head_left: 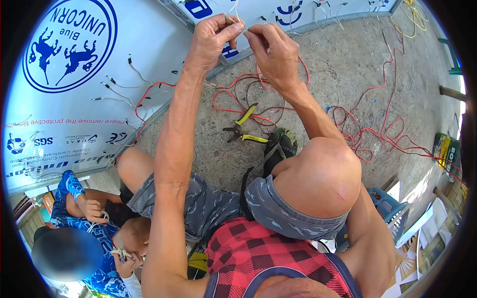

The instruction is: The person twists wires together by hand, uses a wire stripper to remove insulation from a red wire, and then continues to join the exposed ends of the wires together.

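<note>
Both my hands are raised at the top centre, in front of the panel's edge. My left hand [217, 36] pinches a thin white wire [235, 9] between thumb and fingers. Close beside it, my right hand [275, 53] is closed at the same wire, its fingertips nearly touching the left ones. Behind them stands a panel [164, 54] with blue print, and short white wires with dark ends stick out of it. Pliers with yellow handles [245, 115] lie open on the concrete floor below my hands.
Red and dark wires [365, 130] loop across the concrete floor. At lower left a co-worker in a blue patterned shirt [107, 243] holds white wire. A blue plastic chair [390, 206] stands at right, and a green and yellow box [445, 151] lies at far right.
</note>
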A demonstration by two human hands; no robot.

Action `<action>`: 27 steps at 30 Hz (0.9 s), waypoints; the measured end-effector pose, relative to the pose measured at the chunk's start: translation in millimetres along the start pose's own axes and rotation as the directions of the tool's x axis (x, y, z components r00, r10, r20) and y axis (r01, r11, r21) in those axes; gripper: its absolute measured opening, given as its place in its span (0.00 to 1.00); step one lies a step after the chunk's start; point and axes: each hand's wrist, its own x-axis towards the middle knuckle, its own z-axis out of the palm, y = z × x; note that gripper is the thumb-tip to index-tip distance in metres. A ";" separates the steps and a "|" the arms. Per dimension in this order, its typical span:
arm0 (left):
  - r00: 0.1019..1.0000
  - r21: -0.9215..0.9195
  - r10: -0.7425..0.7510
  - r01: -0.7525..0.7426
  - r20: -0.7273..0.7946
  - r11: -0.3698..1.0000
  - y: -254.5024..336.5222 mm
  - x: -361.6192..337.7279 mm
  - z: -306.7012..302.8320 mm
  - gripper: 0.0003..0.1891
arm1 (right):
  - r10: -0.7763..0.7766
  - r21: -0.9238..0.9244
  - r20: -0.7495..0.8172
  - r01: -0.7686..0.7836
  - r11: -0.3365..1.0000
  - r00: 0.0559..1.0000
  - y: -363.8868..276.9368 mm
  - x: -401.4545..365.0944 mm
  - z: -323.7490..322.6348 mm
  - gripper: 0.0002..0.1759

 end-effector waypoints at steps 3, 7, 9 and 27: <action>0.998 0.031 0.044 -0.043 -0.036 0.999 1.4 -0.3 5.7 0.07 | 0.510 0.444 0.377 -0.634 0.633 0.773 -10.6 4.3 -11.0 0.10; 0.996 -0.001 0.077 -0.077 -0.042 0.997 0.7 2.1 13.7 0.07 | 0.497 0.464 0.325 -0.594 0.657 0.804 -7.1 3.1 -10.4 0.15; 0.998 -0.021 0.037 -0.038 -0.056 0.999 -2.4 0.5 12.2 0.07 | 0.482 0.481 0.291 -0.562 0.673 0.827 -5.2 4.8 -7.9 0.18; 0.999 -0.001 -0.033 0.033 -0.019 0.999 -10.3 1.9 -0.7 0.08 | 0.473 0.420 0.216 -0.519 0.745 0.854 -1.7 1.9 -8.0 0.19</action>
